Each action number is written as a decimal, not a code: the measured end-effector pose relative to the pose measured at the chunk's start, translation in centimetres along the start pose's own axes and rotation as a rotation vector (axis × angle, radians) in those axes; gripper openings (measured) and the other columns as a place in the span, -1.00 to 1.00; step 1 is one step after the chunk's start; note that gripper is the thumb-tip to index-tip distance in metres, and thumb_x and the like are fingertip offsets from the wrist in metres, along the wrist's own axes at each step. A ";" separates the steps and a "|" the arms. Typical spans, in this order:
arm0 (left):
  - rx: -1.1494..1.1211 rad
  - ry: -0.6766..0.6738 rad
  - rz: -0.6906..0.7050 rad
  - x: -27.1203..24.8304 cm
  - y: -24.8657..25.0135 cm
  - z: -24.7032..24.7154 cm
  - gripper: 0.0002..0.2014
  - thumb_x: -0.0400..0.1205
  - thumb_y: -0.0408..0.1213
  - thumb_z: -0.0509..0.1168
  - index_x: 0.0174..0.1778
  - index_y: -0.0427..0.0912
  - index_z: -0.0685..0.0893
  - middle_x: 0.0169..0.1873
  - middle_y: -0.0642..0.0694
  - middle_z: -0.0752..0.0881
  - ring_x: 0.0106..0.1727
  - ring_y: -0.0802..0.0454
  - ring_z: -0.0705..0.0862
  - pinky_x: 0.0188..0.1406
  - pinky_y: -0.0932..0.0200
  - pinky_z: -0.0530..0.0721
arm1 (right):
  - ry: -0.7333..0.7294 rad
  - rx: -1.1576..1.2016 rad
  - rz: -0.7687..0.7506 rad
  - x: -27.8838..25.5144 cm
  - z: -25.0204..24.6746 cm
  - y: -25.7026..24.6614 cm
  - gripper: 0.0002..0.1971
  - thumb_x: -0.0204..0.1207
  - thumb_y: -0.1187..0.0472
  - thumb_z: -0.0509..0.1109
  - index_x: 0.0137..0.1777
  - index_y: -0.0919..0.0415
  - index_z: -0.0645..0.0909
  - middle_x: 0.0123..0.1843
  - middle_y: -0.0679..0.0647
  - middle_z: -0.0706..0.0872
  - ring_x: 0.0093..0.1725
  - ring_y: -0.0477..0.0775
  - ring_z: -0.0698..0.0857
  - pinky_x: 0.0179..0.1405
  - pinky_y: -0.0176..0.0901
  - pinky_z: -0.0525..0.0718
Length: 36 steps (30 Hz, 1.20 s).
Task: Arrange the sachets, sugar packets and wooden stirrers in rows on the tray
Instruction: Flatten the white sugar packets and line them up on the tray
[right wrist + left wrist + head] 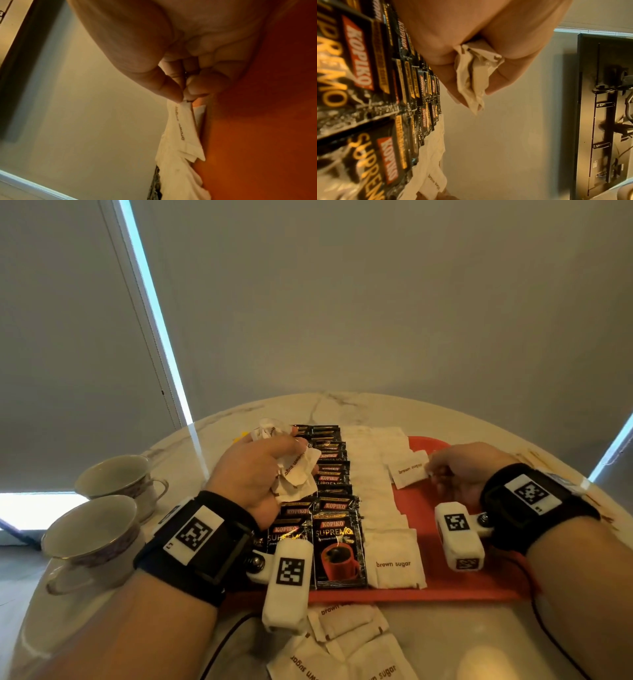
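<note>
On the red tray [479, 583] lie two rows of black Kopiko coffee sachets [337, 549] and a row of white brown sugar packets [394, 563]. My left hand [260, 470] hovers over the sachet rows and grips a crumpled bunch of sugar packets [296, 470], also seen between its fingers as sugar packets [474, 75]. My right hand [459, 470] rests low on the tray's right part and pinches the corner of one sugar packet [409, 470] lying beside the white row; that sugar packet [183, 127] hangs from thumb and finger. No wooden stirrers are in view.
Several loose sugar packets [346, 642] lie on the marble table [479, 645] in front of the tray. Two teacups [96, 539] stand at the table's left edge. Cables run from the wrist cameras across the table. A dark screen [606, 102] hangs on the wall.
</note>
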<state>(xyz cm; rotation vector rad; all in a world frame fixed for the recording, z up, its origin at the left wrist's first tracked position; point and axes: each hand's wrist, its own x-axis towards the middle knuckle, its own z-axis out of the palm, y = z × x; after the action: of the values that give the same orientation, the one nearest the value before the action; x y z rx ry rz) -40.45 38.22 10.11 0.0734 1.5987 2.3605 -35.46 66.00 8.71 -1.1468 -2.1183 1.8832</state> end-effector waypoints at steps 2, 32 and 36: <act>-0.005 0.001 -0.005 0.1 0.0 0.0 -0.74 0.64 -0.55 0.38 0.21 -0.22 0.71 -0.11 -0.26 0.81 -0.39 -0.13 0.83 -0.52 0.06 0.74 | 0.010 -0.050 0.005 0.1 0.0 0.1 -0.92 0.55 0.49 0.38 -0.15 0.40 0.65 -0.46 0.17 0.61 -0.47 0.03 0.56 -0.44 -0.17 0.55; -0.004 -0.030 -0.048 0.5 0.0 -0.3 -0.67 0.62 -0.63 0.23 0.16 -0.18 0.72 -0.02 -0.28 0.79 -0.36 -0.13 0.84 -0.45 0.03 0.73 | -0.191 -0.056 0.004 -2.4 2.0 -0.4 -0.79 0.64 0.29 0.40 0.13 0.42 0.76 0.00 0.28 0.87 -0.41 0.05 0.67 -0.41 -0.15 0.67; -0.054 -0.048 -0.054 0.5 -0.1 -0.3 -0.64 0.63 -0.68 0.14 0.10 -0.19 0.70 -0.17 -0.25 0.82 -0.34 -0.16 0.86 -0.50 0.02 0.78 | -0.126 0.025 -0.094 -2.5 2.1 -0.6 -0.82 0.64 0.29 0.42 0.12 0.39 0.75 -0.06 0.23 0.84 -0.44 0.02 0.61 -0.51 -0.20 0.59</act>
<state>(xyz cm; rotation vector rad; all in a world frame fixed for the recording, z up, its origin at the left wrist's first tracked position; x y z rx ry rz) -40.90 38.16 9.83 0.0738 1.4949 2.3411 -35.05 62.83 9.70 -0.9295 -2.1640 1.9814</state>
